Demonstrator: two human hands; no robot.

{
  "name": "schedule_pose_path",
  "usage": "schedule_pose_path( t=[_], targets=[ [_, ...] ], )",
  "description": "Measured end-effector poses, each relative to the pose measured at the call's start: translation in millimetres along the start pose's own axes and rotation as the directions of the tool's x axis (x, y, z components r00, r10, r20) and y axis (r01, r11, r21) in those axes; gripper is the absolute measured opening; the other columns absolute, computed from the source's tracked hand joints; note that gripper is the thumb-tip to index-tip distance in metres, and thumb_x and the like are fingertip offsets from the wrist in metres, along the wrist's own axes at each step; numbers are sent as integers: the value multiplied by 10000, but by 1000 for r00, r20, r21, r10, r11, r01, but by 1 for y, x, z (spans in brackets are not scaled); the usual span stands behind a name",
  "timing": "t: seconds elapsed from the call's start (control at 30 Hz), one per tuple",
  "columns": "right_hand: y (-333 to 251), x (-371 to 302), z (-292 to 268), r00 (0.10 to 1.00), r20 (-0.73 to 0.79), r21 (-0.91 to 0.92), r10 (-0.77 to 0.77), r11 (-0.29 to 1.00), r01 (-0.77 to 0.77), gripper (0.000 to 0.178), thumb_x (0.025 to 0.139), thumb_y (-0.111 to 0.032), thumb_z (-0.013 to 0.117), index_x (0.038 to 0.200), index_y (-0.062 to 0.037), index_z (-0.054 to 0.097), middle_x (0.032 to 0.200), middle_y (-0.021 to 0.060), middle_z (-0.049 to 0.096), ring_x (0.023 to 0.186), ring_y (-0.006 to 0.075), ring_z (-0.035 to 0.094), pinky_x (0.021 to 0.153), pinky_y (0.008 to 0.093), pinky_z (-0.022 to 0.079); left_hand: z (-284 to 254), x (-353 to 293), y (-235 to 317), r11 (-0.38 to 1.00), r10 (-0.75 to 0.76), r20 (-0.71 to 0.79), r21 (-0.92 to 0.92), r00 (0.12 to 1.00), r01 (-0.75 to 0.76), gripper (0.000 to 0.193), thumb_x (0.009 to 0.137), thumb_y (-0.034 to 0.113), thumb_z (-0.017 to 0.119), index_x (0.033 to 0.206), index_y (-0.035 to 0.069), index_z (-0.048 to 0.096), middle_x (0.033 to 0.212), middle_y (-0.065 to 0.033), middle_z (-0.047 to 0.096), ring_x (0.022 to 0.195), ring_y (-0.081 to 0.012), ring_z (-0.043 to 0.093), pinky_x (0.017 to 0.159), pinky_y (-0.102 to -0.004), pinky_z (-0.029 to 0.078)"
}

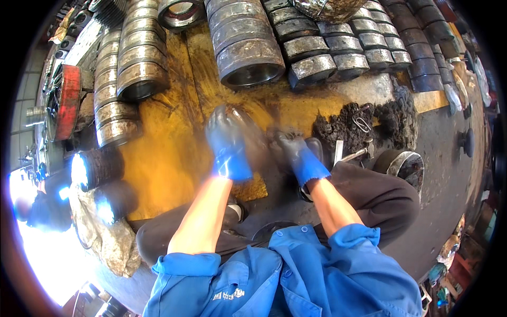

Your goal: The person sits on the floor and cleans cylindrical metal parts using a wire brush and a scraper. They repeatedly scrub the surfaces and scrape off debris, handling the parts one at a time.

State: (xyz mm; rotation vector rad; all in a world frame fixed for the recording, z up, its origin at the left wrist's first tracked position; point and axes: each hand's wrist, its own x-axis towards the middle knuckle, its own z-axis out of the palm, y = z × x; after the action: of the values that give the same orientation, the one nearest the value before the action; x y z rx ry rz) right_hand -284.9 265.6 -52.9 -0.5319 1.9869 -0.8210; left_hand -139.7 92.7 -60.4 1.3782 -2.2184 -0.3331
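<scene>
Both my hands wear blue gloves with dark, greasy fingers. My left hand (227, 138) is smeared by motion over the yellow board (158, 153), so its fingers do not show clearly. Close to its right is my right hand (297, 150), its fingers curled and closed. Between the two hands is a dark brownish blur (257, 145) whose kind I cannot make out. Just right of my right hand lie a black clump of greasy fibre (340, 129) with a metal clip (362, 124) on it, and a hammer-like tool (355, 155).
Rows of stacked metal rings (245, 53) line the far side, with shorter rows (311, 68) to the right. A red round part (68, 103) stands at the left. A loose ring (406, 166) sits by my right knee. A dirty cloth (103, 232) lies at the lower left.
</scene>
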Motion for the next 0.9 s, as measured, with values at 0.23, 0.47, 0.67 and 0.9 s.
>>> schedule_pose_path(
  t=[0.23, 0.47, 0.67, 0.9],
  targets=[
    [-93, -27, 7, 999, -33, 250, -4, 968, 12, 407, 913, -342, 784, 1165, -26, 731, 1114, 170, 763, 993, 285, 749, 849, 391, 597, 2, -3, -15, 1000, 29, -18, -3, 999, -29, 385, 951, 140, 597, 1319, 34, 632, 1293, -221, 674, 1197, -410, 637, 1045, -478, 499],
    [-76, 106, 66, 860, -153, 77, -486, 862, 501, 386, 898, -405, 753, 1122, -91, 759, 1086, 134, 768, 1035, 346, 722, 927, 407, 578, 9, -6, -16, 997, 44, -40, -61, 998, -47, 417, 932, 120, 591, 1336, 19, 617, 1274, -222, 681, 1166, -415, 653, 1023, -478, 511],
    [-96, 115, 62, 951, 141, 215, -274, 946, 241, 431, 997, -355, 671, 1298, -48, 686, 1218, 95, 752, 1101, 232, 717, 1012, 359, 543, -8, -2, -3, 996, 40, -18, -81, 999, -41, 403, 920, 63, 583, 1315, 18, 647, 1306, -223, 667, 1208, -417, 631, 1072, -481, 479],
    [38, 163, 76, 904, 166, -10, -394, 916, 401, 513, 1067, -329, 450, 1516, -83, 481, 1528, 110, 513, 1406, 285, 461, 1181, 423, 386, -6, 4, 8, 997, 46, 29, -68, 999, -44, 395, 937, 55, 561, 1322, 33, 643, 1296, -219, 672, 1192, -416, 637, 1060, -488, 485]
  ],
)
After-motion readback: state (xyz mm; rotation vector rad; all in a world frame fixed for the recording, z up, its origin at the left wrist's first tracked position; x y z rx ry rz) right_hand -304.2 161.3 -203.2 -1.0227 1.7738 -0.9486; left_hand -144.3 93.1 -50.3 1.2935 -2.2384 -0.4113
